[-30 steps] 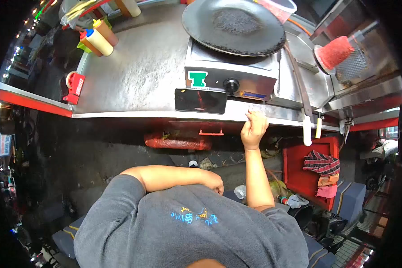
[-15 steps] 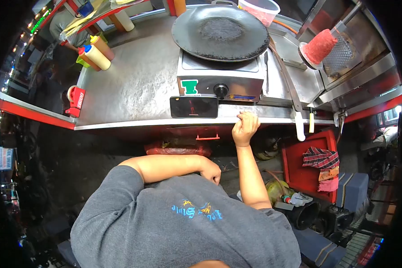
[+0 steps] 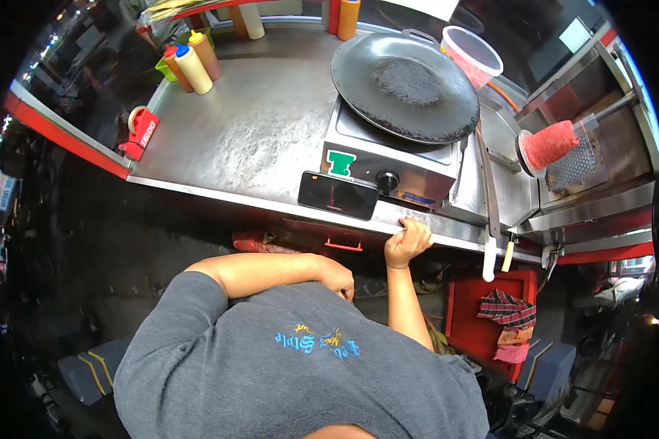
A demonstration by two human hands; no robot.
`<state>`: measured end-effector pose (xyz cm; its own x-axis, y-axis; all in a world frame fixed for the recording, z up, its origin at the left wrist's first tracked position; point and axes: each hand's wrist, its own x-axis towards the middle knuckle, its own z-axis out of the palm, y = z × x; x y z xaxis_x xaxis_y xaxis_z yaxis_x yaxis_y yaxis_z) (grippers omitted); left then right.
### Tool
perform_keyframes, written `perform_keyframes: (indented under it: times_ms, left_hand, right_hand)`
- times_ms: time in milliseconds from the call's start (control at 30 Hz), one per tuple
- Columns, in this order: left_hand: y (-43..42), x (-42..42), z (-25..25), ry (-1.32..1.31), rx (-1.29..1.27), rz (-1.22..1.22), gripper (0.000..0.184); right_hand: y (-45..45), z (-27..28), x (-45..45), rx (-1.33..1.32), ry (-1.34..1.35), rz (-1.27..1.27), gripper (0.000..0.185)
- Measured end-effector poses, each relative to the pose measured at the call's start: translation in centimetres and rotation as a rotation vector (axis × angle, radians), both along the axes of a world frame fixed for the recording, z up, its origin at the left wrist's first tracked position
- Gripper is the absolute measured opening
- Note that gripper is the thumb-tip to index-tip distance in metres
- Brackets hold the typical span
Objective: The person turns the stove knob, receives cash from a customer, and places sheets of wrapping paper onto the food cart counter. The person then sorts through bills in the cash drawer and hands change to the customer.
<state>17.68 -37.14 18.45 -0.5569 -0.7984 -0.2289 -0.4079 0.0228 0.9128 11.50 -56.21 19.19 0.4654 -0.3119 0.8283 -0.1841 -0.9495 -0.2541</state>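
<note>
My right hand (image 3: 408,243) is closed in a loose fist at the front edge of the metal counter (image 3: 263,117), and no object shows in it. Just left of it a black phone (image 3: 337,196) leans on its long side against the burner box (image 3: 359,157). On that box rests a large round black griddle pan (image 3: 410,80). My left hand (image 3: 336,278) is bent in across my belly, its fingers turned down and mostly hidden. To the right of my right hand, a long knife with a white handle (image 3: 489,257) sticks out over the edge.
Sauce bottles (image 3: 192,69) and a red tape dispenser (image 3: 141,134) stand on the left. At the right are a meat cone (image 3: 549,146) on a spit and a shorter handle (image 3: 507,256). A white tub (image 3: 473,51) sits behind the pan. Below hangs a checked cloth (image 3: 507,309).
The view has turned and shifted, so the counter appears tilted and lower at the right. My right hand stays by the counter edge, still curled; my left arm keeps its pose.
</note>
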Motion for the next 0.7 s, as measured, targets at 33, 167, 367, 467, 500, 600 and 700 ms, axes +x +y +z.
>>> perform_keyframes:
  times_ms: [33, 167, 367, 467, 500, 600, 700]
  left_hand:
    - [0.2, 0.1, 0.0, 0.022, -0.015, 0.014, 0.035]
    - [0.4, -0.8, -2.3, 0.029, -0.073, 0.097, 0.035]
    - [3.2, 0.5, 2.1, 0.003, -0.267, 0.655, 0.031]
    - [4.6, 1.4, 0.8, -0.108, -0.315, 0.738, 0.029]
    - [4.8, 1.6, -0.1, -0.174, -0.268, 0.749, 0.031]
    - [5.2, 1.3, -2.2, -0.500, -0.406, 0.876, 0.048]
    - [4.7, 0.5, -2.5, -0.568, -0.305, 0.909, 0.053]
  right_hand:
    - [0.0, 0.0, 0.0, -0.007, -0.001, -0.004, 0.023]
    - [0.1, 0.2, 0.0, 0.050, -0.022, -0.003, 0.024]
    - [2.1, 3.2, -0.3, 0.560, 0.033, 0.239, 0.052]
    - [3.8, 5.1, -0.2, 0.453, 0.195, 0.283, 0.076]
    - [4.4, 5.8, -0.1, 0.418, 0.229, 0.299, 0.083]
    - [5.4, 6.6, 0.6, 0.396, 0.319, 0.290, 0.106]
    - [5.8, 7.2, 0.9, 0.346, 0.414, 0.270, 0.120]
